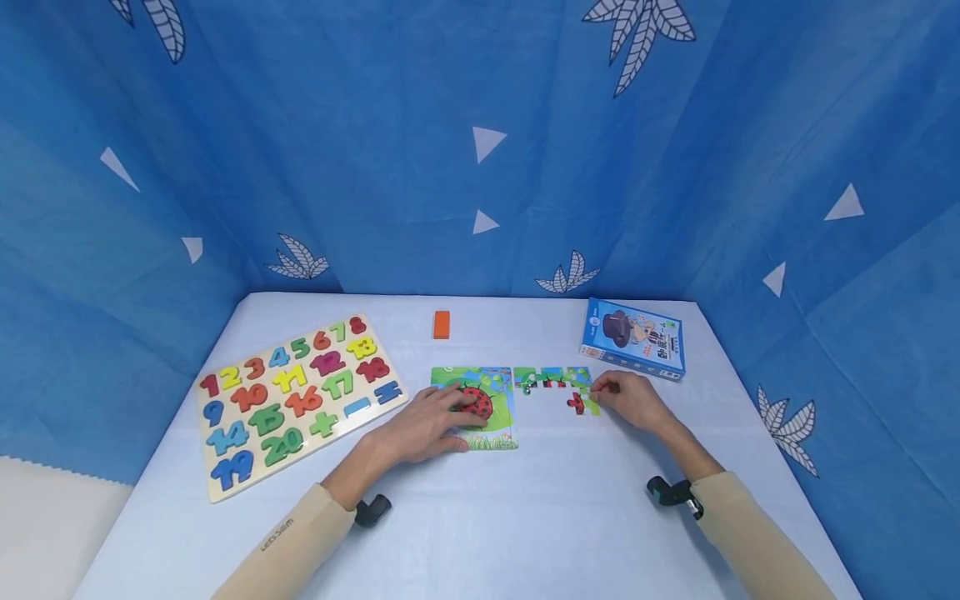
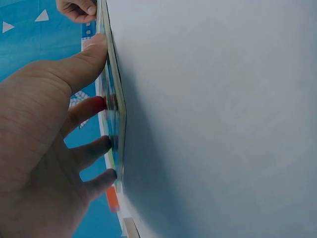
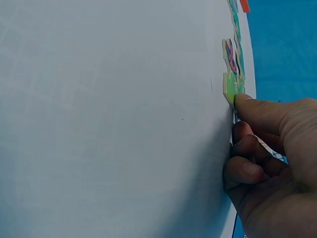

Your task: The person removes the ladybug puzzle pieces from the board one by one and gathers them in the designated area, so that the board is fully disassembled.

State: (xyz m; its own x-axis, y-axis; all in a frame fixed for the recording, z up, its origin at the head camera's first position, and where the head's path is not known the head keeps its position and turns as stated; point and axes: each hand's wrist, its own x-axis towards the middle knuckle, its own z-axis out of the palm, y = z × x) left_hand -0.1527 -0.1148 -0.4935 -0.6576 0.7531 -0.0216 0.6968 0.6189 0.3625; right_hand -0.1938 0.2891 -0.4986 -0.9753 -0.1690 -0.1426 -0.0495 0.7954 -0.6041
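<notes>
Left hand point(image 1: 431, 423) spread on ladybug board point(image 1: 501, 423); right hand point(image 1: 632, 400) in pinch on green piece point(image 3: 229, 89)

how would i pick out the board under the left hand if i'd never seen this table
On the white table, find the big number board at the left. Just right of it, the left hand rests on a smaller green picture board. It is a full panel with a red, spotted ladybug and grass along the near edge; the puzzle pieces beside it form only a partial picture.
</notes>
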